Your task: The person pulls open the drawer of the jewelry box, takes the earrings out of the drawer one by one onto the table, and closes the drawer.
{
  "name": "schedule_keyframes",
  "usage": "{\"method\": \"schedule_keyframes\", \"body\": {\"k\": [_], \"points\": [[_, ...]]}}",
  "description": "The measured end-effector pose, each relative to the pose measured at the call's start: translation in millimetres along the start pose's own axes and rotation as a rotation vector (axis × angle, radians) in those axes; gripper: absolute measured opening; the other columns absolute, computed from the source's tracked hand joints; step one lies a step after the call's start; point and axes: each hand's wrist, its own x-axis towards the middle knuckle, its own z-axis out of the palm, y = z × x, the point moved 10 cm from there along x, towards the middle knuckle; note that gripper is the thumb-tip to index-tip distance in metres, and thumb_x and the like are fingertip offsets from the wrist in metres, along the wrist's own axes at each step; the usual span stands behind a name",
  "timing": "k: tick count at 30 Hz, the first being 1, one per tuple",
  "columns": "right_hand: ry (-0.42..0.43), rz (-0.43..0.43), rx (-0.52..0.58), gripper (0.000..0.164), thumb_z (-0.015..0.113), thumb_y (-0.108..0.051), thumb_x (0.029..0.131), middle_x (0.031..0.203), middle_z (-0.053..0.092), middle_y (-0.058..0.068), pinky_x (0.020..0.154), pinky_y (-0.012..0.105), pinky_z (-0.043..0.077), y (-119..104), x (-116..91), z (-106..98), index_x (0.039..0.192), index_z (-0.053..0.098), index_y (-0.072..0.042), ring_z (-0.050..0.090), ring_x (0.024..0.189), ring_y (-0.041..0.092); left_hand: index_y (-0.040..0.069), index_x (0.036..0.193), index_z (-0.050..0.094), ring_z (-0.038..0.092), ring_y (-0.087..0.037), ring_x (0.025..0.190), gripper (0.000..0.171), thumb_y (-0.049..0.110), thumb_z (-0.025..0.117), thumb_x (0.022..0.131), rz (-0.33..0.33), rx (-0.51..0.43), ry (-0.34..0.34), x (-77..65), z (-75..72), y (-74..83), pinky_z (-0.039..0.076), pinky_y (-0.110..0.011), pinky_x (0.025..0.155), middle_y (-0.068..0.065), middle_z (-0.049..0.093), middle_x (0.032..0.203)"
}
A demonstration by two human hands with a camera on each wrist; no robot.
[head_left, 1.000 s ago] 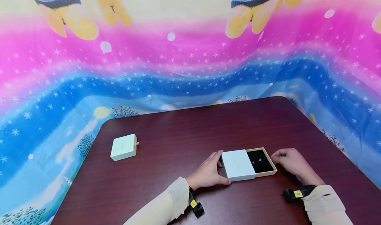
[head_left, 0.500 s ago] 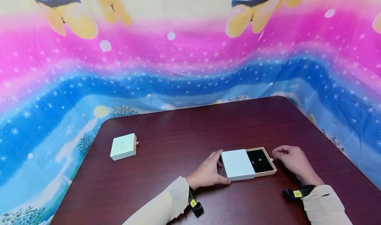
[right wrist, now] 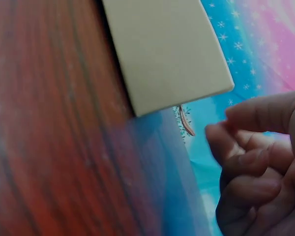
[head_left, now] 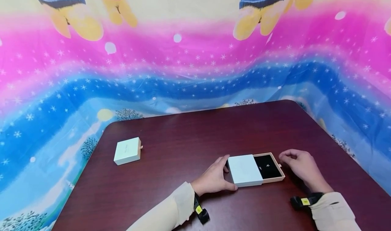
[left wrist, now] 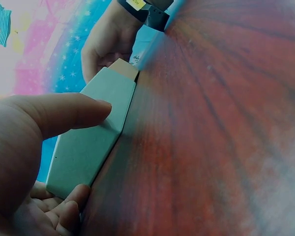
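Note:
A white jewelry box point(head_left: 245, 170) lies on the table with its drawer point(head_left: 274, 181) partly pulled out to the right. On the drawer's black insert point(head_left: 271, 172) sit small shiny star-shaped pieces point(head_left: 267, 165). My left hand point(head_left: 212, 177) grips the cover's left end, thumb along the near side, as the left wrist view also shows. My right hand point(head_left: 300, 164) is just off the drawer's right end, fingers loosely curled round nothing. The ribbon pull tab point(right wrist: 187, 121) hangs free beside its fingertips in the right wrist view.
A second, smaller white box point(head_left: 127, 151), closed, with a tab on its right side, stands at the table's far left. The dark red-brown table point(head_left: 171, 142) has rounded far corners. A printed cloth point(head_left: 183, 64) hangs behind and along both sides.
My right hand has drawn slightly back from the drawer end, and the pull tab has come into sight. The left hand, the box and the drawer stay put.

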Motion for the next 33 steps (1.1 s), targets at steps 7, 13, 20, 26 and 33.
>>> {"method": "schedule_keyframes", "body": {"k": [7, 13, 20, 26, 33], "points": [[-0.005, -0.044, 0.049, 0.024, 0.063, -0.027, 0.096, 0.09, 0.07, 0.006, 0.063, 0.027, 0.047, -12.5, -1.3, -1.0, 0.101, 0.073, -0.006, 0.063, 0.073, 0.013, 0.013, 0.153, 0.028, 0.053, 0.001, 0.092, 0.109, 0.04, 0.088, 0.067, 0.002, 0.006, 0.005, 0.5, -0.1, 0.9, 0.043, -0.024, 0.085, 0.014, 0.051, 0.105], [-0.061, -0.073, 0.076, 0.025, 0.069, -0.029, 0.092, 0.09, 0.07, 0.005, 0.055, 0.029, 0.046, -19.4, -5.8, 7.6, 0.103, 0.075, -0.007, 0.059, 0.069, 0.013, 0.011, 0.153, 0.028, 0.052, 0.001, 0.092, 0.11, 0.04, 0.089, 0.066, -0.004, -0.002, -0.003, -2.0, 6.0, -2.0, 0.043, -0.023, 0.086, 0.014, 0.05, 0.105], [-0.089, -0.117, -0.015, 0.029, 0.07, -0.034, 0.091, 0.099, 0.071, 0.006, 0.06, 0.028, 0.043, -28.3, -3.2, 13.5, 0.104, 0.077, -0.01, 0.057, 0.078, 0.011, 0.011, 0.153, 0.028, 0.052, 0.001, 0.091, 0.109, 0.039, 0.089, 0.067, 0.001, 0.014, 0.008, -2.6, 2.0, -2.3, 0.043, -0.022, 0.084, 0.014, 0.05, 0.106], [-0.097, -0.136, -0.081, 0.028, 0.07, -0.037, 0.09, 0.1, 0.072, 0.005, 0.068, 0.03, 0.047, -28.6, -1.2, 15.7, 0.102, 0.078, -0.012, 0.062, 0.091, 0.019, 0.011, 0.153, 0.028, 0.053, 0.001, 0.093, 0.11, 0.04, 0.089, 0.067, -0.003, 0.021, 0.001, -2.9, 1.7, -1.2, 0.043, -0.023, 0.087, 0.014, 0.051, 0.108], [-0.104, -0.146, -0.114, 0.026, 0.071, -0.037, 0.09, 0.097, 0.072, 0.004, 0.067, 0.033, 0.046, -32.0, 0.9, 16.9, 0.099, 0.078, -0.014, 0.062, 0.086, 0.018, 0.011, 0.153, 0.027, 0.052, 0.001, 0.093, 0.11, 0.039, 0.089, 0.066, 0.002, 0.024, 0.012, -1.3, -1.1, 0.3, 0.043, -0.022, 0.085, 0.014, 0.05, 0.11]]}}
